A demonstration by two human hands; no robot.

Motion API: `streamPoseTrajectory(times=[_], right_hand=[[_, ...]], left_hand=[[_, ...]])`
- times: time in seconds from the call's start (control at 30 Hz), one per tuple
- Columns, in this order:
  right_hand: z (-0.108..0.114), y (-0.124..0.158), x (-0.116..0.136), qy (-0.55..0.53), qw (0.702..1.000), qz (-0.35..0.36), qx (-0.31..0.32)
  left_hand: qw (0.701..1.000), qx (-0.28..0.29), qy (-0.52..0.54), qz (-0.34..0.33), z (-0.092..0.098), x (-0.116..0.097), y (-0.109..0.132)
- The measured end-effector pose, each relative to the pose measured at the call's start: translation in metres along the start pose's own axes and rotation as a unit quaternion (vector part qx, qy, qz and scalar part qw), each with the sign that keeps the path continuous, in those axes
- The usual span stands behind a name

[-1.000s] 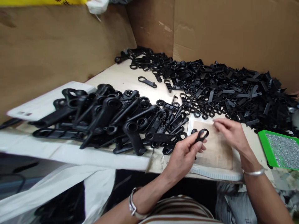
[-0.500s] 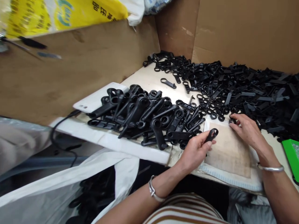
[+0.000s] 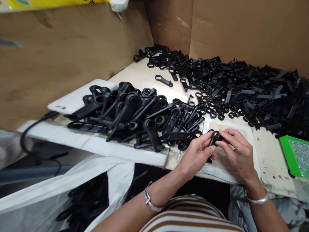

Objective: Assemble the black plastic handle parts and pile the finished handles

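My left hand (image 3: 195, 155) is closed around a black plastic lever (image 3: 212, 141) with a round eye at its upper end. A small black ring (image 3: 218, 136) is pinched in the fingertips of my right hand (image 3: 238, 149), right at the lever's eye. Whether the ring sits inside the eye or only against it, I cannot tell, because fingers cover part of it. Both hands are above a worn, pale pad (image 3: 223, 162) at the table's front edge. Several loose black rings (image 3: 220, 117) lie just beyond the pad.
A heap of black levers (image 3: 135, 112) lies left of my hands, near a white box (image 3: 79, 96) with a cable. A larger pile of black parts (image 3: 241, 83) runs along the cardboard wall (image 3: 251, 29). At right stands a green tray (image 3: 287, 154) of small metal pieces.
My right hand has come from the loose rings back to my left hand, bringing a ring to the lever's eye. The camera view has shifted right and down.
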State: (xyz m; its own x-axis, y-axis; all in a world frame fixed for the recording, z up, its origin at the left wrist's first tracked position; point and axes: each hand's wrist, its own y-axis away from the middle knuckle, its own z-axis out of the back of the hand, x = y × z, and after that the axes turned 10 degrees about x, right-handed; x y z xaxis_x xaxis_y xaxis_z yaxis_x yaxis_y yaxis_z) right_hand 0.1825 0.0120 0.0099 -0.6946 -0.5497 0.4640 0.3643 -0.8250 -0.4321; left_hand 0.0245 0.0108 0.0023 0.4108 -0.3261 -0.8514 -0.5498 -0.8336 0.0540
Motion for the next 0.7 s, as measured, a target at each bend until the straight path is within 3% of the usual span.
streamPoseTrajectory(times=[0.17, 0.4, 0.5, 0.6, 0.7], right_hand=[[-0.002, 0.004, 0.001, 0.009, 1.0, -0.01, 0.023], [0.001, 0.014, 0.008, -0.023, 0.999, -0.041, -0.002], [0.015, 0.016, 0.005, -0.106, 0.989, -0.091, 0.042], [0.026, 0.016, 0.0, -0.2, 0.966, -0.14, 0.089], [0.023, 0.016, -0.001, -0.249, 0.943, -0.175, 0.135]], left_hand=[[0.999, 0.001, -0.042, -0.016, 0.002, 0.007, 0.004], [0.96, 0.015, -0.274, -0.05, 0.003, 0.004, 0.009], [0.94, 0.008, -0.338, -0.038, 0.002, -0.006, 0.01], [0.944, 0.014, -0.329, -0.031, 0.001, -0.01, 0.013], [0.944, 0.048, -0.323, -0.05, -0.001, -0.008, 0.016]])
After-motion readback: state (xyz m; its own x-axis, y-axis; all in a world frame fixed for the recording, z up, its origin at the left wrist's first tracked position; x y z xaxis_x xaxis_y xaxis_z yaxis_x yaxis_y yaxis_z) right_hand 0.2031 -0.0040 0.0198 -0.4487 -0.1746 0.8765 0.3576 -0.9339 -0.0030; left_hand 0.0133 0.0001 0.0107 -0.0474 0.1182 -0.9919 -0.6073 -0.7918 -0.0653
